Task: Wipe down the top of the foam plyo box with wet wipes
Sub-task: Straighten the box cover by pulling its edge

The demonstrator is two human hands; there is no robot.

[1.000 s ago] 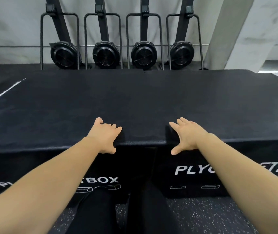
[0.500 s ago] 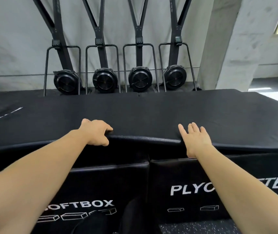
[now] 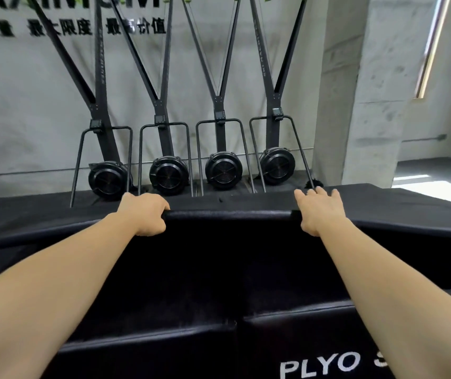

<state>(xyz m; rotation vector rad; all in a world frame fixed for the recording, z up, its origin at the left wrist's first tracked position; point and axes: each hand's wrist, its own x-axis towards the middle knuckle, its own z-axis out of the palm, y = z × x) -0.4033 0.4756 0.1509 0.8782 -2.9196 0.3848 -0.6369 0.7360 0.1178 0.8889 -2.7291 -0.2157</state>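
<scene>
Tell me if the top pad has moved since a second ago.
Yes. The top pad has lifted at its near edge, away from the lower box.

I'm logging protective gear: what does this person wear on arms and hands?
The left hand and right hand have no gloves or visible rings; the left forearm and right forearm are bare to the picture's edge, no sleeves, watch or bands.

A gym: four flywheel pull machines line the concrete wall behind a foam box lettered PLYO.
</scene>
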